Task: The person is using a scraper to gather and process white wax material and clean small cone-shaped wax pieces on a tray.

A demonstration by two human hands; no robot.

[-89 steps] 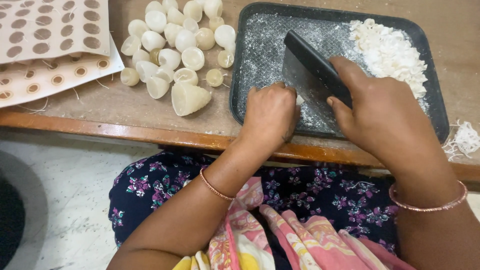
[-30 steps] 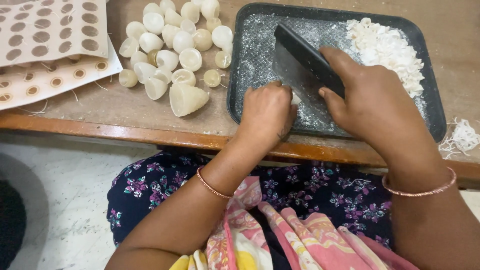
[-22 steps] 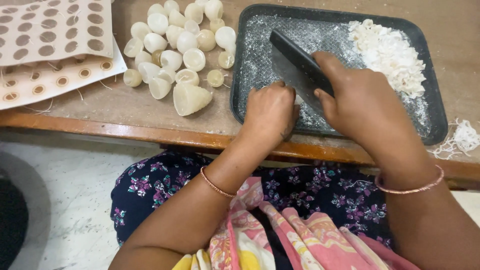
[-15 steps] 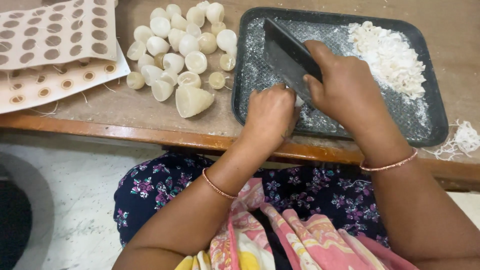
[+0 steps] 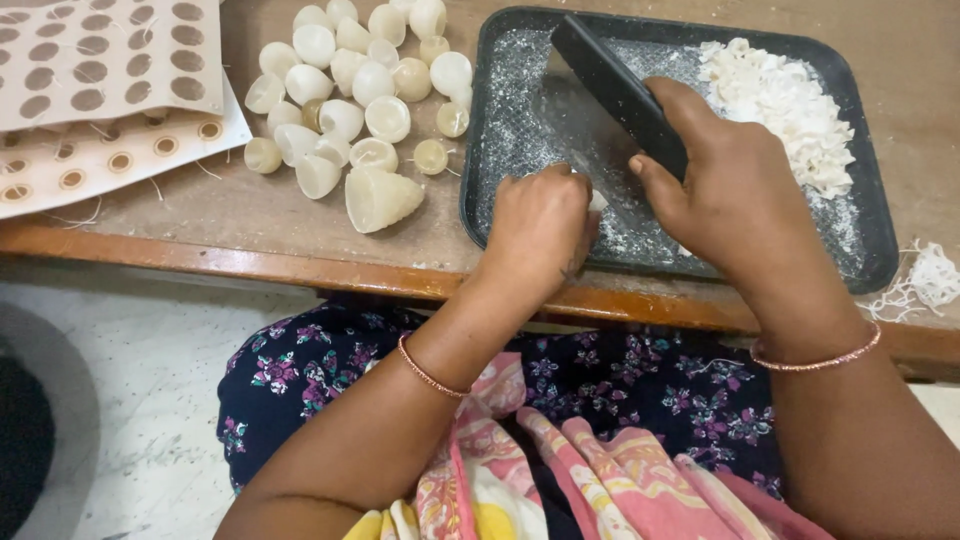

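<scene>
My right hand [image 5: 735,195] grips the black handle of a wide flat blade [image 5: 585,100], its edge down on a dark rectangular tray [image 5: 500,170]. My left hand [image 5: 540,225] is closed on a small white piece [image 5: 597,200] at the blade's edge, mostly hidden by the fingers. A heap of white cut pieces [image 5: 790,110] lies in the tray's far right corner. White dust covers the tray floor.
A cluster of several pale waxy domes and cones [image 5: 350,90] lies on the wooden table [image 5: 250,215] left of the tray. Perforated brown and white sheets [image 5: 100,90] sit at the far left. Loose white threads [image 5: 925,280] lie at the right edge.
My right hand and the blade have shifted left and toward the far side of the tray, closing on my left hand, which stays on the small white piece.
</scene>
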